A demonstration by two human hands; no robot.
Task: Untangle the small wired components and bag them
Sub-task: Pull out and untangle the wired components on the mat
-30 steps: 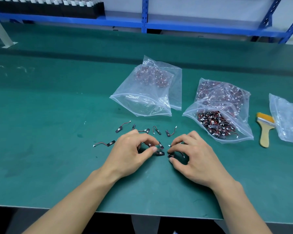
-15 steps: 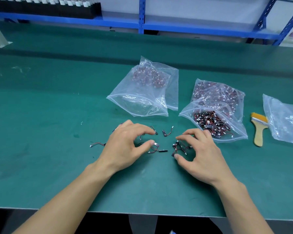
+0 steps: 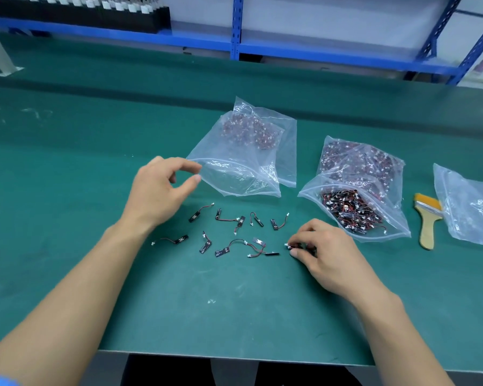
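Both hands newly apart: left (image 3: 156, 190) half-open, empty, by bag (image 3: 246, 174); right (image 3: 328, 253) pinching components (image 3: 292, 245).

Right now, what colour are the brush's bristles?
Yellow-orange, on the brush with a pale wooden handle; the head view shows it.

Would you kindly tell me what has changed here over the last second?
The left hand let go of the loose components and moved up to the mouth of the left bag, thumb and forefinger apart. The right hand drew right, gripping a small tangled clump. The full bag and brush have not moved.
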